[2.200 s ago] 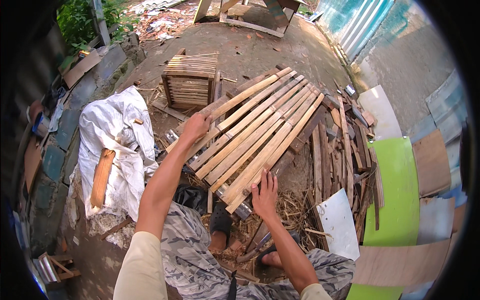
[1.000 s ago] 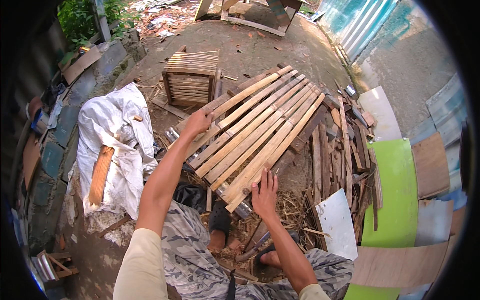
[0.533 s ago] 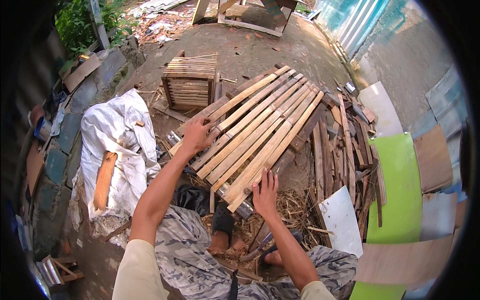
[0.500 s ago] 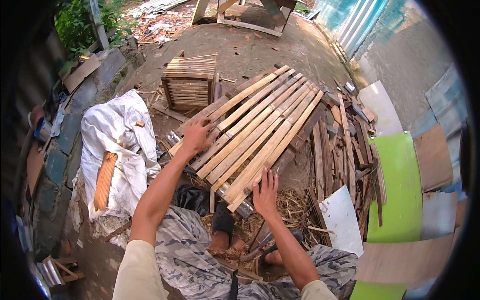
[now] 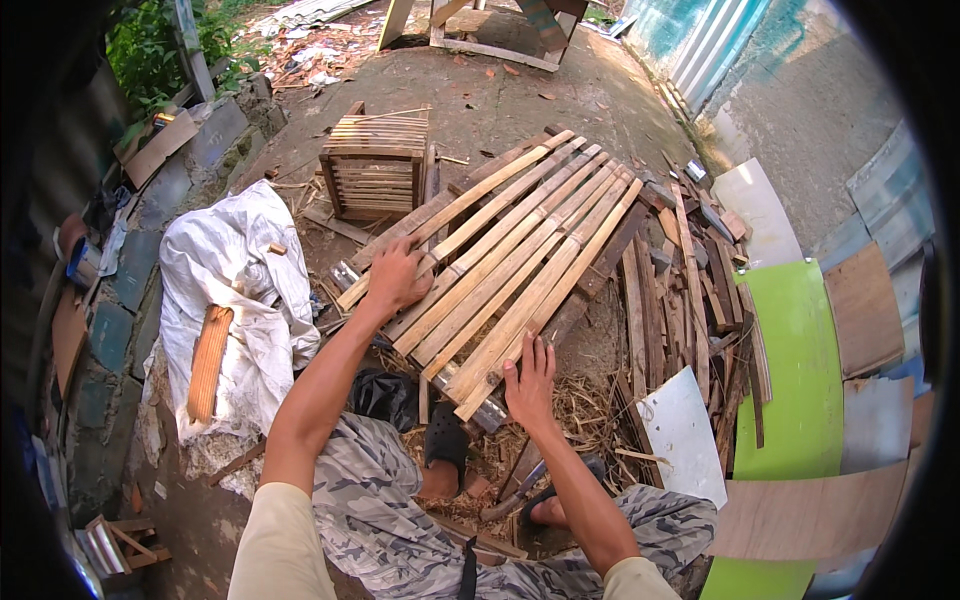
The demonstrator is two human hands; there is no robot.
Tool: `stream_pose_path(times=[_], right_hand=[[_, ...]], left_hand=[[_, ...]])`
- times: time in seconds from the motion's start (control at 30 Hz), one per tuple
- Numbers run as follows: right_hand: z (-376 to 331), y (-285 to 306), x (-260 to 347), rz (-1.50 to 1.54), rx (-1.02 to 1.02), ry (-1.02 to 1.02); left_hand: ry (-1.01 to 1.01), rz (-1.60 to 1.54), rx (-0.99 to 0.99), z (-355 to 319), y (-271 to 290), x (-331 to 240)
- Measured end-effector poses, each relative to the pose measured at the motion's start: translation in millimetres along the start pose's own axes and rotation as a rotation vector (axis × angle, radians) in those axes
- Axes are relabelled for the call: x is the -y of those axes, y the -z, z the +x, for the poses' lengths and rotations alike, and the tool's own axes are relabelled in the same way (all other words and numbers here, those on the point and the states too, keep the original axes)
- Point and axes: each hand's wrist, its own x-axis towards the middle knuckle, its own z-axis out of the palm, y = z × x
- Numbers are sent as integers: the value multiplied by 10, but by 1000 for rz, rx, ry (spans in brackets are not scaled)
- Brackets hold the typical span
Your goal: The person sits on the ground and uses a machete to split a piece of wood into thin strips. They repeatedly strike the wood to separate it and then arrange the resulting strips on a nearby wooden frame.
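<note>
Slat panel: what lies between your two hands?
In the head view, only the panel's slats span from the left hand to the right hand; nothing else.

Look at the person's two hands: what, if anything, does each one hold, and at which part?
Neither grips anything. The left hand lies flat on the near left end of the slat panel; the right hand presses its near right end.

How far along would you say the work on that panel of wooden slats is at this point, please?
Done, it seems: many slats lie side by side as one slatted panel, and a finished-looking slatted crate stands behind it. In hand: the left hand presses the panel's left edge and the right hand its near end. Left, probably: loose strips are piled to the right.
</note>
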Motion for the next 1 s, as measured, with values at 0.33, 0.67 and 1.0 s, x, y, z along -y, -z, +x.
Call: stream_pose_path(times=[0.33,0.67,1.0], right_hand=[[-6,-10,-9,-2,-7,7],[-4,-47,1,5,-36,24],[7,-6,8,8,12,6]], left_hand=[[117,-34,10,-12,3,-1],[-22,-194,15,-40,62,-383],[27,-54,44,-16,-160,-594]])
